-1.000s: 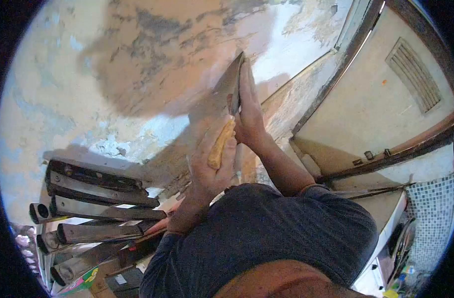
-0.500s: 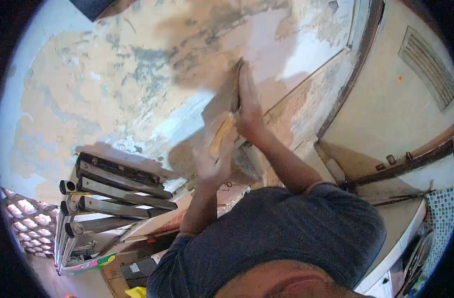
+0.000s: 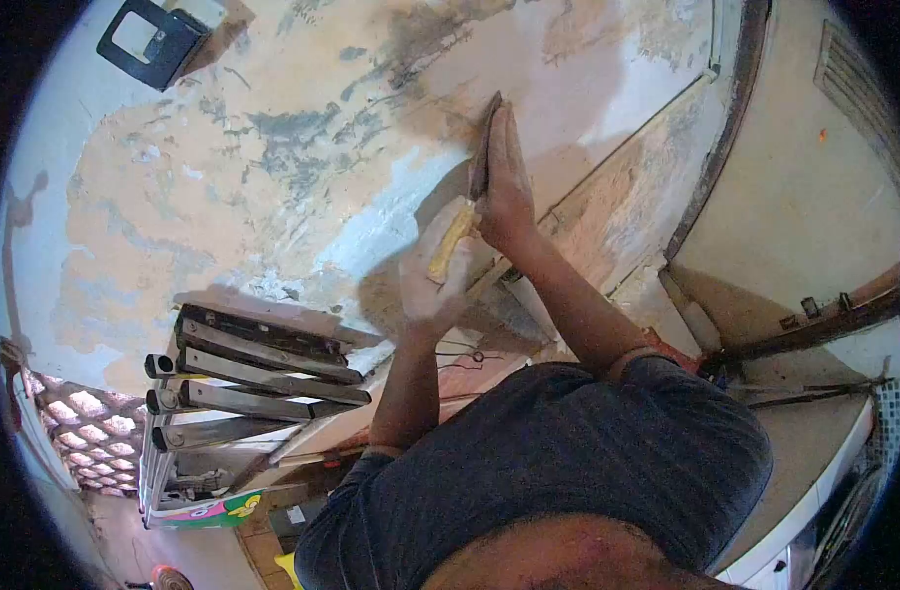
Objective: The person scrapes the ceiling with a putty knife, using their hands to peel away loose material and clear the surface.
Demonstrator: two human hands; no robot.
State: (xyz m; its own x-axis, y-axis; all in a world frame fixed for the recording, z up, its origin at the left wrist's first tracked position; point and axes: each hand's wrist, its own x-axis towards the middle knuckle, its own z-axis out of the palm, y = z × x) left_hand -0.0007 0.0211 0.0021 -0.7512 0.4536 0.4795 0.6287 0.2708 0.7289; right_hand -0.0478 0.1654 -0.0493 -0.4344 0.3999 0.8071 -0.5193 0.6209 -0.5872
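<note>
Low at near left: brown box [image 3: 261,539], beside green-and-pink panel [image 3: 209,510]; contents too small to tell. In left hand [image 3: 432,282]: yellow handle [image 3: 451,246] of flat-bladed tool [image 3: 483,157], grip closed around it. Along blade: right hand [image 3: 509,192], palm flat against it, fingers straight and together. Tool in front of patchy wall [image 3: 214,187]; cannot tell if touching. At left, metal ladder [image 3: 273,379]; at far left, black lamp [image 3: 157,49] on wall.

You've got the pinkish floor [image 3: 125,543] at btm left of your view, w/ a round reddish thing [image 3: 171,577] on it, cut off by the btm edge, so you can't tell exactly what it is.
</note>
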